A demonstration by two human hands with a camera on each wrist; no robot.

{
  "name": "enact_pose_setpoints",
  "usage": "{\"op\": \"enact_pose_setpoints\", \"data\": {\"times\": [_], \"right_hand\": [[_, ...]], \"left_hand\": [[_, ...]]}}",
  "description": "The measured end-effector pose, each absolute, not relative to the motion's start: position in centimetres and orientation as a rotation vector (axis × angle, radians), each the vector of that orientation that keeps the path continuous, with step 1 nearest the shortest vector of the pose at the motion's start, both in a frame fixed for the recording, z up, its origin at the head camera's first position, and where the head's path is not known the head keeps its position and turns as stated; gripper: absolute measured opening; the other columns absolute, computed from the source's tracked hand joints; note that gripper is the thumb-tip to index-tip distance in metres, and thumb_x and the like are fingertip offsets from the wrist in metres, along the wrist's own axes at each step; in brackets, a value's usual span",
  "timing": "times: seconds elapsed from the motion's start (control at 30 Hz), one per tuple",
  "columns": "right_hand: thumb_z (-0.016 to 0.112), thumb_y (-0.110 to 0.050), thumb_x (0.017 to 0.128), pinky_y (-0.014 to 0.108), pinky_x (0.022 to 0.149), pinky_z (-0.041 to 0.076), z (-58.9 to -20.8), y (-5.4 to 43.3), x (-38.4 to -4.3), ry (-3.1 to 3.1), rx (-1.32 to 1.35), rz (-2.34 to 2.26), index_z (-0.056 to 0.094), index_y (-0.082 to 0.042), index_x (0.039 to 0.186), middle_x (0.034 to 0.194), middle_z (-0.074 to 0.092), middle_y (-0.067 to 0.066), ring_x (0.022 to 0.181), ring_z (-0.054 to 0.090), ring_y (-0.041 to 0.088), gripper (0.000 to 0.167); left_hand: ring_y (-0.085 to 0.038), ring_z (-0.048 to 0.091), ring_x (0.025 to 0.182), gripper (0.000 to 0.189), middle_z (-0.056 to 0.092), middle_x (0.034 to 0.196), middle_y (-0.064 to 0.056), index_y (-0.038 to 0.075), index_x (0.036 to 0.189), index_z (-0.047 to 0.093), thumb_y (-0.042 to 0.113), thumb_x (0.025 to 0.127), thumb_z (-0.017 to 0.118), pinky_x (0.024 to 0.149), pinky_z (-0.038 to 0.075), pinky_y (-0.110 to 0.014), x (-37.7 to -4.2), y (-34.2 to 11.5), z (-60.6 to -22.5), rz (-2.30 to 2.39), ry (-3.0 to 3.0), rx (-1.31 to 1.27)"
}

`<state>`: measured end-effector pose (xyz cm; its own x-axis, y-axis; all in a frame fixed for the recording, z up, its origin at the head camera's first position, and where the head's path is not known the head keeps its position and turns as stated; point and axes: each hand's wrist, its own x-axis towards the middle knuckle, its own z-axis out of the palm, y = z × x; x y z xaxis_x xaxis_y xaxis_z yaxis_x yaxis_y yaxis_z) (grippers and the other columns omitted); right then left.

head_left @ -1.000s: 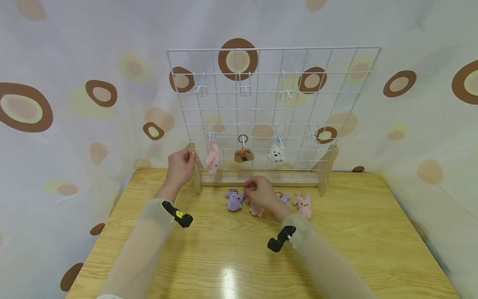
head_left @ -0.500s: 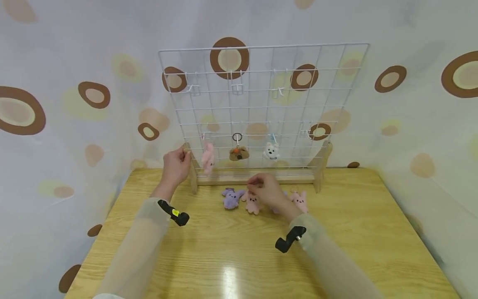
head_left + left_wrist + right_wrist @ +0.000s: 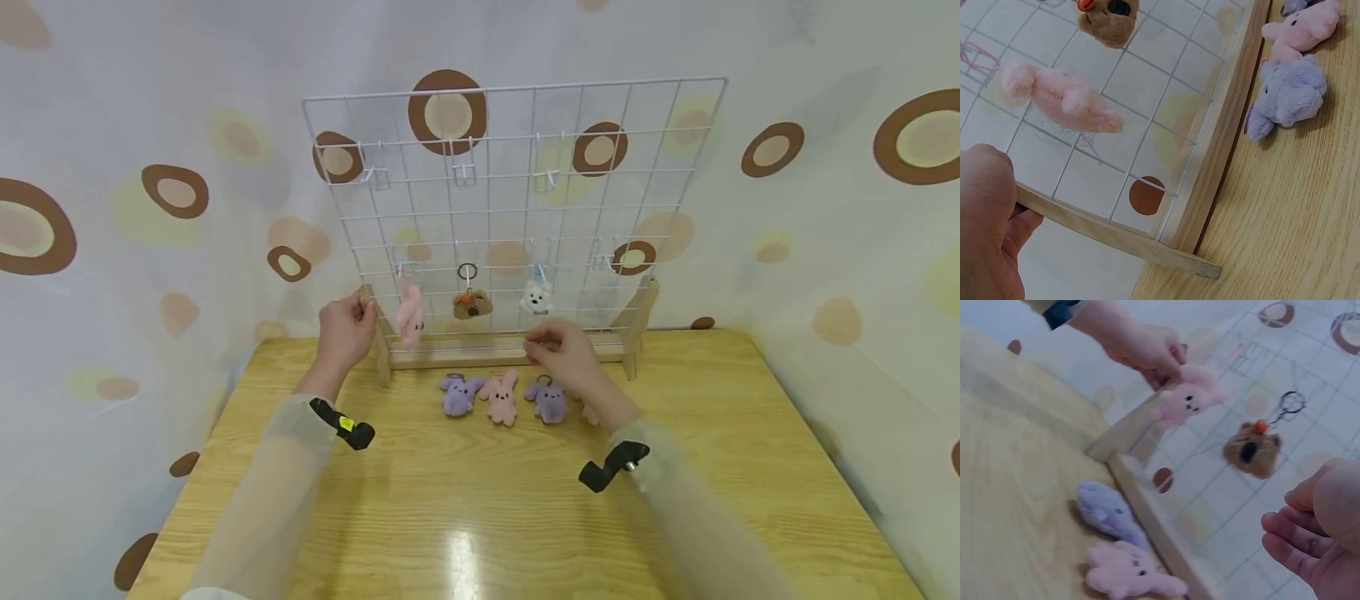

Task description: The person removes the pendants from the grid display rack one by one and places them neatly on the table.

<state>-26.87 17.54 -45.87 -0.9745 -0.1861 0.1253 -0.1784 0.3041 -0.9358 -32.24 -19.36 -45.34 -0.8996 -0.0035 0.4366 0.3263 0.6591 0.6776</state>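
My left hand (image 3: 345,333) grips the top of the wooden side post (image 3: 1116,227) of a white wire grid rack (image 3: 517,89). My right hand (image 3: 566,357) is in front of the rack's lower wooden bar, below a hanging white bear plush keychain (image 3: 537,298). Its fingers are loosely bent and hold nothing in the right wrist view. On the table, by the rack's foot, lie a purple bunny plush (image 3: 458,397), a pink bunny plush (image 3: 502,400) and a second purple one (image 3: 550,403). My right wrist partly covers another pink plush (image 3: 590,412).
A pink plush (image 3: 410,318) and a brown bear plush keychain (image 3: 472,306) hang from the rack's lower hooks. Several white hooks, such as an upper hook (image 3: 464,173), bear nothing. The wooden table (image 3: 420,500) meets a patterned wall covering (image 3: 247,217) behind the rack.
My right hand has moved right and up from over the pink plush, uncovering it and then the purple one beside it. My left hand keeps its grip. The head view has shifted slightly.
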Motion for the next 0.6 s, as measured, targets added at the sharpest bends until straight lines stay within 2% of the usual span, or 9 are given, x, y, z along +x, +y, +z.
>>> {"op": "enact_pose_setpoints", "data": {"times": [0.2,0.27,0.37,0.6], "right_hand": [[0.066,0.0,0.103,0.029,0.077,0.06,-43.1,19.4,-28.4,2.633,-0.384,-1.884,0.069,0.013,0.114,0.1,0.072,0.029,0.087,0.075,0.031,0.018],[0.066,0.0,0.103,0.032,0.078,0.061,-42.5,19.8,-28.8,2.664,-0.395,-1.875,0.07,0.013,0.114,0.1,0.072,0.028,0.086,0.074,0.03,0.017],[0.067,-0.001,0.103,0.033,0.079,0.061,-41.8,20.1,-29.1,2.694,-0.397,-1.849,0.071,0.011,0.113,0.099,0.073,0.025,0.087,0.074,0.031,0.016],[0.067,-0.007,0.104,0.022,0.072,0.058,-40.6,20.4,-29.9,2.725,-0.378,-1.825,0.071,0.009,0.117,0.104,0.074,0.025,0.092,0.074,0.038,0.02]], "left_hand": [[-0.01,0.039,0.045,0.022,0.048,0.054,0.001,0.001,0.087,0.067,0.007,0.106,0.058,0.043,0.028,-0.025,-32.1,-19.3,-45.1,-1.141,-2.47,-0.255],[-0.007,0.039,0.044,0.021,0.049,0.054,0.0,-0.001,0.089,0.068,0.007,0.106,0.058,0.043,0.028,-0.024,-32.1,-19.3,-45.1,-1.145,-2.47,-0.258],[-0.004,0.037,0.043,0.02,0.05,0.055,0.0,-0.003,0.092,0.07,0.007,0.106,0.059,0.043,0.028,-0.024,-32.2,-19.4,-45.2,-1.149,-2.467,-0.258],[-0.002,0.036,0.042,0.019,0.048,0.053,0.0,-0.004,0.094,0.072,0.006,0.105,0.059,0.043,0.028,-0.024,-32.3,-19.5,-45.4,-1.153,-2.456,-0.27]]}}
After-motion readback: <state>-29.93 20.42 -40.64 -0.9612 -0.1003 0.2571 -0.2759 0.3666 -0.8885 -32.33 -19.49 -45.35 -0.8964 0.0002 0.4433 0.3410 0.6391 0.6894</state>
